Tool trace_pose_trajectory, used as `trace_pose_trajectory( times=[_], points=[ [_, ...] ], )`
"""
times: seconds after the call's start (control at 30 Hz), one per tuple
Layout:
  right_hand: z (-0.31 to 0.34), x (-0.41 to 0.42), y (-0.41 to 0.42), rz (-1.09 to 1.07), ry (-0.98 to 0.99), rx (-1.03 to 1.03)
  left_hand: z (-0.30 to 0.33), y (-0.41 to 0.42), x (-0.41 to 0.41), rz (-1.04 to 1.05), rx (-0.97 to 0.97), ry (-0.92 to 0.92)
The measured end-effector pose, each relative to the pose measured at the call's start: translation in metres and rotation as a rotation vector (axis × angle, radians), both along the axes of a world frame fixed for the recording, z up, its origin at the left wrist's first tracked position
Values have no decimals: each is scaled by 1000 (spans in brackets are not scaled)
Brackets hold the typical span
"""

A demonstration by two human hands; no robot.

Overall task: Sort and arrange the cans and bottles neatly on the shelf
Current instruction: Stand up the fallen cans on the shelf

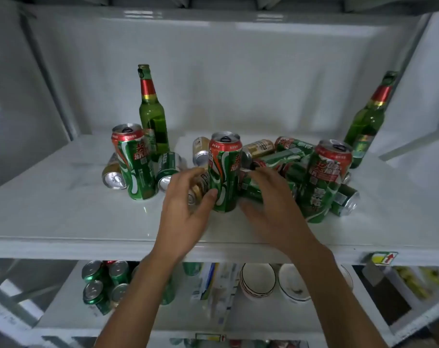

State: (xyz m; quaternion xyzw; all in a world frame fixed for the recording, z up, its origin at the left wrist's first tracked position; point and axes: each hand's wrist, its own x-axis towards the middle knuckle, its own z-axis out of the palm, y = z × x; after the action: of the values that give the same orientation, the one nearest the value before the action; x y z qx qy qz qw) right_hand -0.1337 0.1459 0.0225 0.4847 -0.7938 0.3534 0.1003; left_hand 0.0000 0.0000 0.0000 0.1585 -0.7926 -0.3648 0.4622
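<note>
Shelf [63, 217]: white, glossy board spanning the middle of the frame; carries all the task's stock, unsorted.

Bottles, two: green glass, red neck foil. One [153, 114] upright at centre left behind the cans; one [366, 126] at the far right, appearing to lean toward the right upright, though the wide lens may cause that.

Tall green cans, three upright: left [135, 164], centre [224, 172], right [326, 182]. Centre can is the item in hand, probably being steadied for placing in a row.

Heap of fallen cans [276, 156]: green and gold, lying on their sides between and behind the uprights; it crowds the centre can on both flanks and would roll if nudged.

Left hand [188, 209]: fingers spread, thumb pressed on the centre can's lower wall, fingers reaching over a gold can [198, 189] lying beside it.

Right hand [271, 202]: open, fingers curled toward the can's right side; blurred, contact cannot be told.

Lower tier, bottom of frame: green cans [103, 285] at left, stacked bowls [258, 280] at centre.
</note>
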Motion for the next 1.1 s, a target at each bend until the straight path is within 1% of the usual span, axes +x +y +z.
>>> trace_pose_trajectory(
  times=[0.1, 0.17, 0.2, 0.33, 0.43, 0.57, 0.63, 0.77, 0.83, 1.0, 1.1],
  points=[
    [12, -13, -21, -91, 167, 190, 2, -12, -5, 35, -97, -70],
    [17, -19, -32, -138, 231, 347, -2, -18, -8, 45, -204, -125],
    [16, -22, -36, -155, 244, 394, -3, -18, -9, 64, -251, -138],
    [13, -31, -44, -229, 291, 507, -9, -21, -10, 107, -340, -197],
    [10, -35, -50, -265, 311, 514, -9, -19, -10, 124, -346, -266],
    [8, -39, -52, -275, 320, 457, -9, -21, -10, 129, -340, -335],
    [8, -40, -51, -266, 292, 435, -9, -22, -11, 127, -324, -352],
    [11, -40, -51, -259, 200, 314, -9, -21, -9, 122, -312, -358],
    [12, -41, -53, -265, 102, 206, -9, -19, -7, 122, -306, -352],
    [21, -43, -50, -187, -202, -222, -10, -17, -7, 138, -321, -356],
    [20, -36, -41, -177, -327, -362, -13, -18, -6, 171, -350, -349]
  ],
)
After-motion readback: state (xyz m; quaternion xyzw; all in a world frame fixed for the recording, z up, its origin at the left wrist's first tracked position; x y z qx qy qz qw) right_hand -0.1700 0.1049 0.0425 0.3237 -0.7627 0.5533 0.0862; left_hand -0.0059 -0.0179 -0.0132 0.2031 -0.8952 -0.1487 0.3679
